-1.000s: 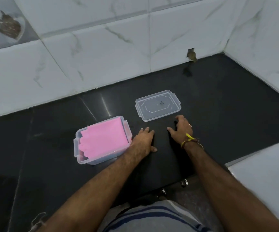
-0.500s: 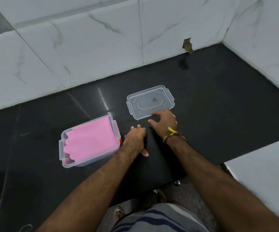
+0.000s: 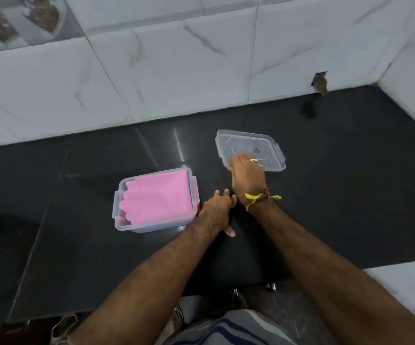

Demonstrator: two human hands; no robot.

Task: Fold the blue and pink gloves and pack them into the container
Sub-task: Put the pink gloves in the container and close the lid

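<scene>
A clear plastic container (image 3: 116, 204) stands open on the black counter. A folded pink glove (image 3: 161, 197) lies on top inside it, and a strip of blue glove (image 3: 151, 228) shows beneath through the front wall. The clear lid (image 3: 261, 145) lies behind and to the right of the container. My right hand (image 3: 247, 180), with a yellow thread at the wrist, grips the lid's near left edge, its fingertips blurred. My left hand (image 3: 216, 210) rests flat on the counter just right of the container and holds nothing.
The black counter (image 3: 350, 195) ends at white marble-look wall tiles behind and to the right. A small hole (image 3: 320, 84) sits in the back wall near the corner. A white surface (image 3: 413, 295) lies at the lower right.
My right hand has moved forward from the counter onto the lid and taken hold of its edge; the lid has turned. My left hand stays beside the container.
</scene>
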